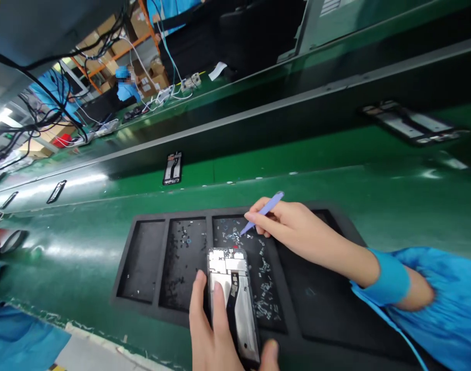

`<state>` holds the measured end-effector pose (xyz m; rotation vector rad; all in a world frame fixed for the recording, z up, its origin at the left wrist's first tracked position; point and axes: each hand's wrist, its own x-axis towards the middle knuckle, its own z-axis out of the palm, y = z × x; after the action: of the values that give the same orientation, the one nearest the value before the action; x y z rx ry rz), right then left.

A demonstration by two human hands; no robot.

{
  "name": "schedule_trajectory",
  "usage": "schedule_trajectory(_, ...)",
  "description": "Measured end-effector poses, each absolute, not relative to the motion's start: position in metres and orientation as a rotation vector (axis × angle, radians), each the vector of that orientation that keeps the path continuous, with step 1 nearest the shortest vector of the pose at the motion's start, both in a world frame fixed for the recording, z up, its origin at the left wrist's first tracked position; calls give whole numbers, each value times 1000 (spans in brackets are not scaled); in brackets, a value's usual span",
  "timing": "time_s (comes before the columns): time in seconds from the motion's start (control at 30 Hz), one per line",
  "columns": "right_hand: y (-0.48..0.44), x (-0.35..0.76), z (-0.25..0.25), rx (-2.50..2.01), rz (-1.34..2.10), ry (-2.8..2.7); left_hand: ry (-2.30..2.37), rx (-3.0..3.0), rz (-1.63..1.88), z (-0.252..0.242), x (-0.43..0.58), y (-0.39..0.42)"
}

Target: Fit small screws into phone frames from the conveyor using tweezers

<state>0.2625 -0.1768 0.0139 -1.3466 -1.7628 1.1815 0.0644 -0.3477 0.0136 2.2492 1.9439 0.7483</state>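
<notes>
A phone chassis with a silvery back and a black flex strip lies over the compartments of a black foam tray. My left hand holds it from below, fingers on its left side and thumb at the lower right. Pinched in my right hand are purple tweezers. Their tip points down at small shiny parts in the compartment above the chassis; whether it grips one is too small to tell. Dark small parts lie in the compartment to the left.
More phone chassis lie along the green line behind the tray, one large one at the right. Black cables hang at upper left. People in blue are beyond the bench. Another person's blue clothing shows at lower left.
</notes>
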Motion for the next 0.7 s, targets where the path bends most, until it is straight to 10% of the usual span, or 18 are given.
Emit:
schedule_trajectory(0.33, -169, 260, 14, -1406, 1050, -1890, 1792, 1926, 1192, 32, 2, -307)
schedule_trajectory(0.7, -164, 259, 20, -1457, 1129, -1880, 2185, 2006, 926, 47, -108, 4)
